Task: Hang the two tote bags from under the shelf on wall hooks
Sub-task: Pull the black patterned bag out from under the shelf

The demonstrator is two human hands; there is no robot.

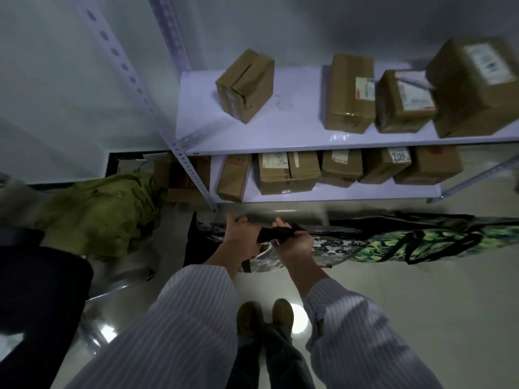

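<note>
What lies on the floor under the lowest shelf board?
A grey patterned tote bag and a green patterned tote bag lie there, partly sticking out. The right hand grips a black strap. The board hides their rear parts.

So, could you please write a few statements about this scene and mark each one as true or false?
1. Both hands hold one black strap. True: the left hand and the right hand grip the black strap between them.
2. The green-leaf tote bag hangs on a wall hook. False: the green-leaf tote bag lies on the floor under the shelf.
3. Four cardboard boxes show on the upper shelf. True: they stand on the upper shelf.
4. The lower shelf holds nothing. False: the lower shelf carries a row of boxes.
5. The olive cloth lies to the right of the shelf. False: the olive cloth lies to its left.
</note>
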